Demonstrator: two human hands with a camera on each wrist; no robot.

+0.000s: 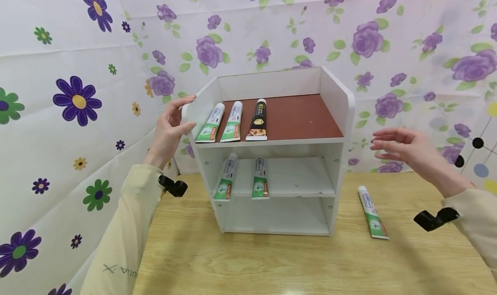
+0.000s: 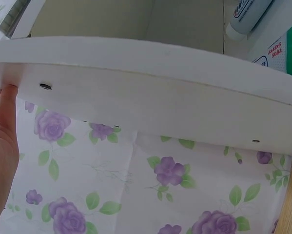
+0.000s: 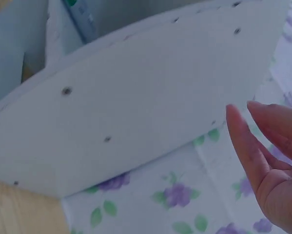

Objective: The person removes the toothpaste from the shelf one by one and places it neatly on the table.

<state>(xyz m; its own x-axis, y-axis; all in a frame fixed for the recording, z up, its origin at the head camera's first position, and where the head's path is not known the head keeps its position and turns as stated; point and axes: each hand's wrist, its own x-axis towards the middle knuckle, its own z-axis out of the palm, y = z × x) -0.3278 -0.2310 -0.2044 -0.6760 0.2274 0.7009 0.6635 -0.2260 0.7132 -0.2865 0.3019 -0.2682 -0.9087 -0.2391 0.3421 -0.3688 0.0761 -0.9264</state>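
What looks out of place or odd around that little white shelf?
One toothpaste tube lies alone on the wooden table, right of the white shelf unit, while five other tubes lie on its shelves. Among the three on the top shelf, one is a black tube beside green-and-white ones. Nothing looks spilled or damaged.

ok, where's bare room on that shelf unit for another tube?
Top shelf: free right of the black tube; its left is crowded with two green tubes. Middle shelf: free right of its two tubes. Bottom shelf bare.
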